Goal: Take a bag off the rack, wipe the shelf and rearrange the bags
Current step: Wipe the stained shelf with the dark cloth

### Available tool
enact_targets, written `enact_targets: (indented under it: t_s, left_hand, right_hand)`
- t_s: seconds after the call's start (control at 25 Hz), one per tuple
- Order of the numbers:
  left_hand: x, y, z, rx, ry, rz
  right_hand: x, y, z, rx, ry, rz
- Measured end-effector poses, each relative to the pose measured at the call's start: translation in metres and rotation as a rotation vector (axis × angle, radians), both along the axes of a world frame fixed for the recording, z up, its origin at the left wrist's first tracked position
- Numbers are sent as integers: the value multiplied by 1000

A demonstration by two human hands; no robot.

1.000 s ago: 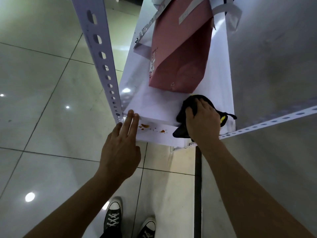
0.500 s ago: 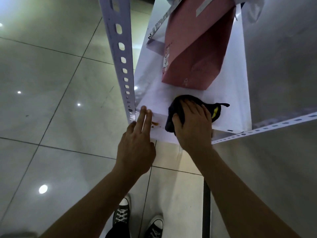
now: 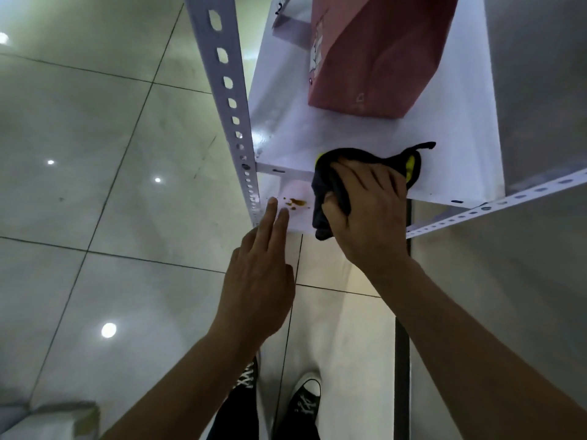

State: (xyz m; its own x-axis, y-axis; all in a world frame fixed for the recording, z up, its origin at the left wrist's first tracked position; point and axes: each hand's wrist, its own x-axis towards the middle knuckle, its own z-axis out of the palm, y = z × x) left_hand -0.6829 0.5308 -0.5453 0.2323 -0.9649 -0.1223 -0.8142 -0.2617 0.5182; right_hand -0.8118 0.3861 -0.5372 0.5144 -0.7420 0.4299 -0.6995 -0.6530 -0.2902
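While my right hand (image 3: 365,211) grips the soft black-and-yellow cloth (image 3: 330,182) at the white metal shelf's (image 3: 451,128) front edge, my left hand (image 3: 257,281) hovers flat-fingered beside the orange stains (image 3: 295,203). Tall pink paper bag (image 3: 374,55) behind looks light, crushable; I'd lift it by its base.

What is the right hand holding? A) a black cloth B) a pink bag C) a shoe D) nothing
A: the right hand grips a black cloth at the front edge of the white shelf; the pink bag stands untouched behind.
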Motion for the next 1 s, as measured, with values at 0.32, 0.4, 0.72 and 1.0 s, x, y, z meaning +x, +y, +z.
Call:
enact_targets:
  t_s: [0.32, 0.4, 0.72, 1.0]
  left_hand:
    - [-8, 33, -90, 127, 0, -46]
    - [-9, 46, -111, 147, 18, -44]
    - [-6, 18, -215, 126, -81, -92]
    - [5, -62, -284, 32, -272, -167]
  right_hand:
    - [-67, 61, -87, 340, -253, -72]
    - [-75, 70, -118, 430, -267, -141]
    - [-72, 11, -212, 432, -263, -158]
    - [-60, -90, -292, 364, 78, -89]
